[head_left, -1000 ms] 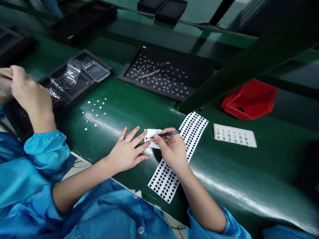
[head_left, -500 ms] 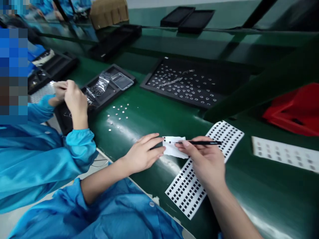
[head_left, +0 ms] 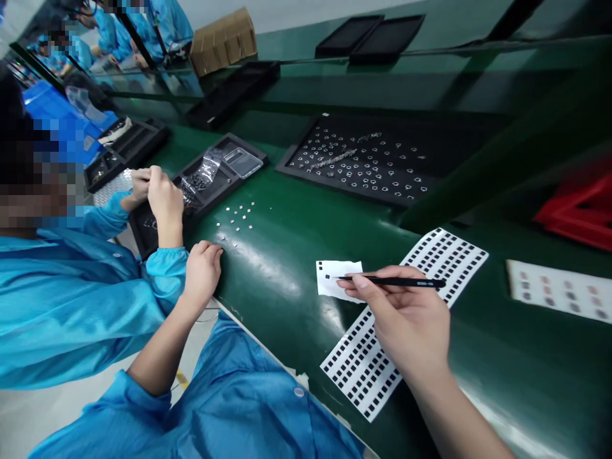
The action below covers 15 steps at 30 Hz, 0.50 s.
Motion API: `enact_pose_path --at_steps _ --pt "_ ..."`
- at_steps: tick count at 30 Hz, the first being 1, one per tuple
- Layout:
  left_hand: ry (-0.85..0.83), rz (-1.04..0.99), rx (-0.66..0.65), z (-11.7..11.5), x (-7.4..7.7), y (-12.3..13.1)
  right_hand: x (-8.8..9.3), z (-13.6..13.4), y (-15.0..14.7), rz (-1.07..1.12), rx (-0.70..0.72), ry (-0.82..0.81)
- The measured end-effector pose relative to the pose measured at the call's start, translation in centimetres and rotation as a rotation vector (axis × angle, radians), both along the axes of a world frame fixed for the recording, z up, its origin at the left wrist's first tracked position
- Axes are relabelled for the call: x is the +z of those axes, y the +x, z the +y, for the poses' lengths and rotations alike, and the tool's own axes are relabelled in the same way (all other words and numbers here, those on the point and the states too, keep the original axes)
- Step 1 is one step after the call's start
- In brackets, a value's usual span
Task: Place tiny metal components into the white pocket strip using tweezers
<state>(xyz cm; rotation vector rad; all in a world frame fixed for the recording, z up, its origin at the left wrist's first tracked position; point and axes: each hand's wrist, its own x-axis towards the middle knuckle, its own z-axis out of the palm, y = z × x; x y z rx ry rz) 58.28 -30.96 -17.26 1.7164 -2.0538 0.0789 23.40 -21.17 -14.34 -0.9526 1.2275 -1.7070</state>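
tool: thin black tweezers (head_left: 392, 281), level, tips left, pinched in right hand (head_left: 411, 322)
paper: small white slip (head_left: 338, 278) w/ black squares, flat under tips
parts: tiny silver squares (head_left: 235, 220) scattered just above left hand (head_left: 202, 270)

The print on the black tweezers (head_left: 389, 281) is too small to read.

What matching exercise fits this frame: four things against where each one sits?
Things:
1. tweezers
2. white slip
3. left hand
4. gridded sheet

Places:
A. at the table's near edge, beside the loose small squares
B. partly under the right hand
C. in the right hand's grip, tip over the slip
D. flat on the green table, just left of the right hand's fingertips

Pairs: 1-C, 2-D, 3-A, 4-B
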Motion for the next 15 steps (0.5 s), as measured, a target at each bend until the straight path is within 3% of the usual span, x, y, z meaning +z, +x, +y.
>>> enact_pose_path --at_steps 9,15 --pt "0.176 0.165 -0.144 -1.4 1.6 0.5 0.8 0.4 0.1 0.055 -0.040 -0.025" --pt "0.160 0.167 -0.193 -0.8 2.3 -1.0 1.5 1.3 -0.7 0.083 -0.151 -0.037"
